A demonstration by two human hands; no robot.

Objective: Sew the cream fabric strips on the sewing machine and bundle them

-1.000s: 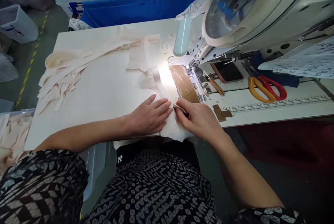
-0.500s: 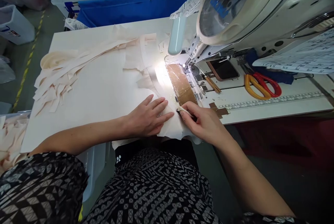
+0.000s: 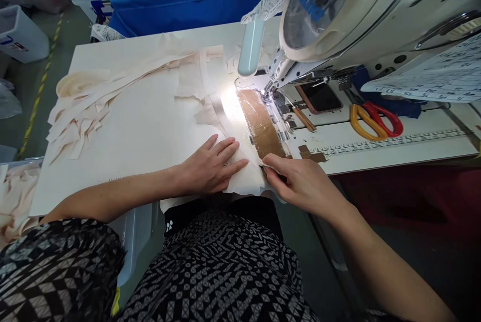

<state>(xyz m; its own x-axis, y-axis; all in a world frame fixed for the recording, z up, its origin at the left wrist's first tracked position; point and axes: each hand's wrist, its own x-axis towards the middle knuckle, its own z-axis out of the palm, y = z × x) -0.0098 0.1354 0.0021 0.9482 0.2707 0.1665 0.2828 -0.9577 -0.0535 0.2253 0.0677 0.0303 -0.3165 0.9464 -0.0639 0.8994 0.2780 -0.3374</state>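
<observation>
My left hand [image 3: 214, 166] lies flat with fingers spread, pressing cream fabric [image 3: 244, 182] onto the white table near its front edge. Just to its right, my right hand [image 3: 296, 179] is closed in a pinch on the edge of that fabric. A small dark tip shows by the right fingertips; what it belongs to is hidden in the hand. Beyond the hands, under a bright lamp spot, stands the sewing machine [image 3: 338, 16], its needle area [image 3: 266, 92] beside a strip of brown tape [image 3: 259, 121].
Cream fabric strips [image 3: 86, 116] lie piled at the table's left. Right of the needle are a wooden-handled tool [image 3: 304, 119], a phone [image 3: 321, 96], scissors with yellow and red handles [image 3: 376, 120] and a printed ruler [image 3: 391, 144]. A blue cloth barrier [image 3: 188, 11] runs behind.
My right hand has moved slightly right and toward me, away from the left hand, still pinching the fabric. The left hand stays flat in place. The view has shifted slightly.
</observation>
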